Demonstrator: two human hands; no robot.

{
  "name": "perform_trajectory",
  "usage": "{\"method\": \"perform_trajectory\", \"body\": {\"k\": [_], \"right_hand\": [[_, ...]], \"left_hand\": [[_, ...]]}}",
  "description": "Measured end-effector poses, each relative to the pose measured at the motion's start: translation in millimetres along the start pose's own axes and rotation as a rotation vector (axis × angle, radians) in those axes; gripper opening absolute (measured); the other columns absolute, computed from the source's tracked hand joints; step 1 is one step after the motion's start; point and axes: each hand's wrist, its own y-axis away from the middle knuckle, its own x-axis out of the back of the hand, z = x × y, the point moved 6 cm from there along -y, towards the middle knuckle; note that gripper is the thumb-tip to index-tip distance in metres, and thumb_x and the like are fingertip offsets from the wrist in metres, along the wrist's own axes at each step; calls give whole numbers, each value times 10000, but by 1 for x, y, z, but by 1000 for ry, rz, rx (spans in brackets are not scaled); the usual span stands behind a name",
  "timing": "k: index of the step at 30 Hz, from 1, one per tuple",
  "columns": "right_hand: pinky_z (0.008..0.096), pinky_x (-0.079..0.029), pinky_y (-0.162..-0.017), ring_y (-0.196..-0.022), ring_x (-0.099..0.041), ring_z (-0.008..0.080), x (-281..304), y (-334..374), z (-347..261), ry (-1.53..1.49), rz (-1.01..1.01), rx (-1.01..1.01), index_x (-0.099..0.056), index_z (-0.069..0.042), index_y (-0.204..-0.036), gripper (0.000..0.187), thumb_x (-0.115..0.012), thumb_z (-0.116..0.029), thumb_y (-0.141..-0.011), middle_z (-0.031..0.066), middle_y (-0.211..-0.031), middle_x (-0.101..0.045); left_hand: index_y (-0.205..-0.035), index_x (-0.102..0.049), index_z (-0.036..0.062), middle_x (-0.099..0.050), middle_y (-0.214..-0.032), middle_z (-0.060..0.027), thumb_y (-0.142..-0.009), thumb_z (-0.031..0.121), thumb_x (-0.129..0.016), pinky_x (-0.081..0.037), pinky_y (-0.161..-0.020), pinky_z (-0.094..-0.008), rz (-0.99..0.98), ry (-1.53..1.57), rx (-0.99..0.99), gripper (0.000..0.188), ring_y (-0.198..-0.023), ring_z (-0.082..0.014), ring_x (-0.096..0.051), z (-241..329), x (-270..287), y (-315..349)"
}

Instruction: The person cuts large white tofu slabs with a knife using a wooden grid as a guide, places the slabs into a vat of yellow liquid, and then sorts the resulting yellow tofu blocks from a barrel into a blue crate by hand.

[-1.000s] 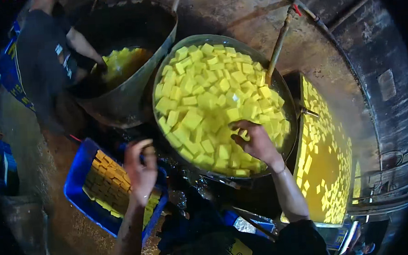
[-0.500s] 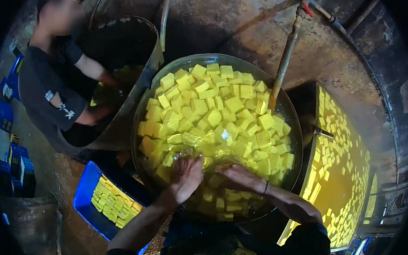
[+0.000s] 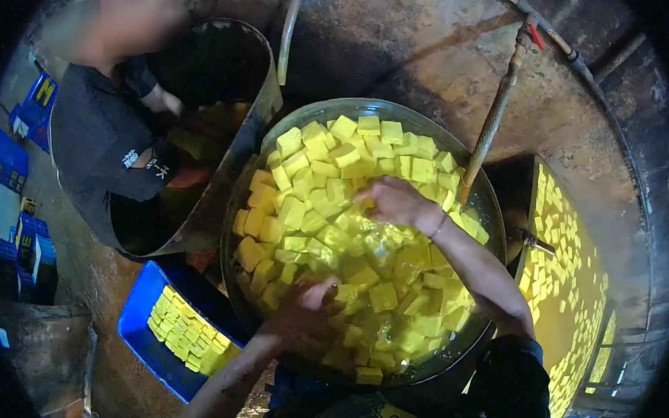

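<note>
A wide round metal vat point(image 3: 237, 190) holds water with many yellow tofu-like blocks point(image 3: 292, 211) heaped in it. My right hand point(image 3: 396, 201) reaches over the middle of the heap. Its fingers are loosely bent and apart, with their tips low over the blocks and no block in them. Toward the near left side of the vat, my left hand point(image 3: 309, 304) is low at the water, its thumb apart from the fingers and part of it dim. Rippled water and sunken blocks lie between the two hands.
A blue crate point(image 3: 134, 318) of yellow blocks stands at the left. Beyond it, another person point(image 3: 100, 138) reaches into a second deep vat point(image 3: 257, 99). A pipe point(image 3: 496, 110) with a red valve slopes down to my vat. A large tank point(image 3: 564, 326) of floating blocks is at the right.
My right hand has moved away from me, up over the heap. My left hand has shifted slightly nearer. The blocks in the near half have spread, and the water there is stirred.
</note>
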Motion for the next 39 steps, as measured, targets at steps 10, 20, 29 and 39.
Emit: {"method": "perform_trajectory", "body": {"k": [10, 20, 29, 39], "right_hand": [[335, -511, -791, -905, -639, 206, -6, 26, 33, -286, 175, 142, -659, -14, -1044, 378, -778, -222, -752, 129, -991, -667], [204, -467, -577, -685, -597, 50, 12, 75, -54, -850, 213, -52, -678, 9, -972, 278, -801, -98, -747, 13, -788, -674], [301, -457, -895, -1036, -558, 171, 22, 66, -99, -706, 412, 24, -515, 27, -1208, 442, -690, -193, -867, 121, -1145, -588], [361, -386, -1034, -1138, -560, 280, 4, -42, -109, -301, 225, 220, -632, -105, -1163, 307, -612, -82, -858, 152, -1157, -636]], "left_hand": [[-1133, -532, 58, -580, -1021, -91, -872, 199, -609, -529, -781, -373, 332, 531, -94, 307, -936, -215, -595, -29, 39, -34], [-1150, -543, 47, -602, -1135, -100, -955, 306, -399, -449, -927, -395, 647, 1739, 331, 355, -1049, -224, -571, -13, 6, -68], [-981, -557, 95, -584, -873, -48, -971, 264, -319, -475, -769, -337, 912, 2037, 315, 292, -821, -185, -572, -4, -18, -72], [-1021, -619, 110, -654, -991, -61, -854, 391, -436, -425, -866, -451, 1122, 2118, -229, 374, -927, -259, -581, -37, 63, 2]]}}
